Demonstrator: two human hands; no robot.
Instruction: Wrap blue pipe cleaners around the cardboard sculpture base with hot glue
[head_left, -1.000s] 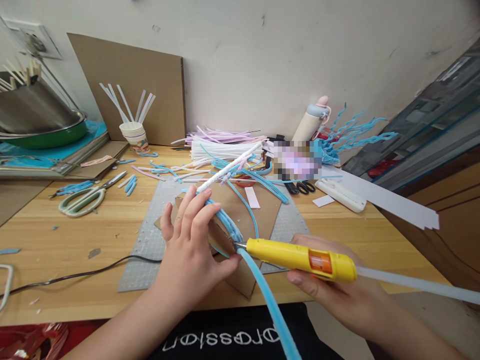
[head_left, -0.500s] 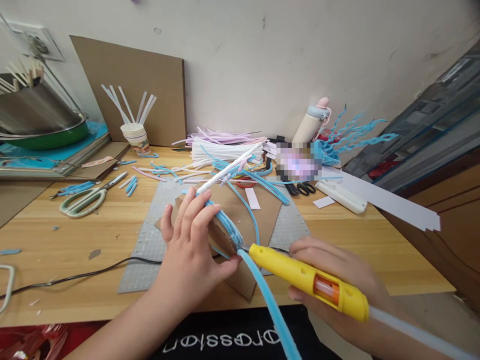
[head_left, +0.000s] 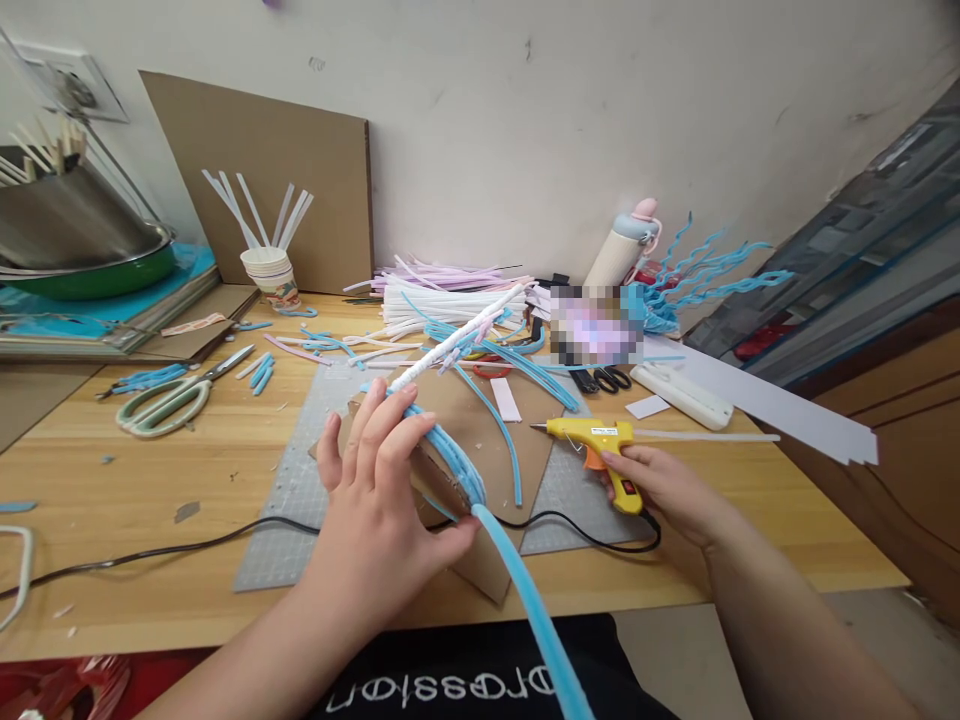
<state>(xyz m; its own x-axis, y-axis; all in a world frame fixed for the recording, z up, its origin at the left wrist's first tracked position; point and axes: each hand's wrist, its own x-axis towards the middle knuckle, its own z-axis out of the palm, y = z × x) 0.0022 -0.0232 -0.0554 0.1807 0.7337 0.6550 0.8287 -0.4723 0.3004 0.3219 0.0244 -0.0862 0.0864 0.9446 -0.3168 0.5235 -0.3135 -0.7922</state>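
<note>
My left hand [head_left: 382, 490] is closed around a cardboard piece [head_left: 439, 478] whose edge is covered with rows of blue pipe cleaner. One long blue pipe cleaner [head_left: 525, 590] runs from the piece's near corner, beside my thumb, down past the bottom of the view. A white-wrapped stick [head_left: 457, 340] slants up and away from the far end of the piece. At the right, my right hand [head_left: 667, 485] grips the handle of a yellow hot glue gun [head_left: 596, 435]. Its nozzle points left, apart from the cardboard, and a clear glue stick [head_left: 705, 436] sticks out behind.
A grey cutting mat [head_left: 281, 520] and flat cardboard lie under my hands. Green-handled scissors [head_left: 169, 402] rest at the left. Bundles of pipe cleaners [head_left: 442, 300], a paper cup [head_left: 268, 275] and a bottle [head_left: 619, 255] stand along the wall. A black cord [head_left: 187, 540] crosses the table.
My right hand has moved the glue gun away from the cardboard's near corner, back and to the right, with the gun now lower over the mat. My left hand stays almost still.
</note>
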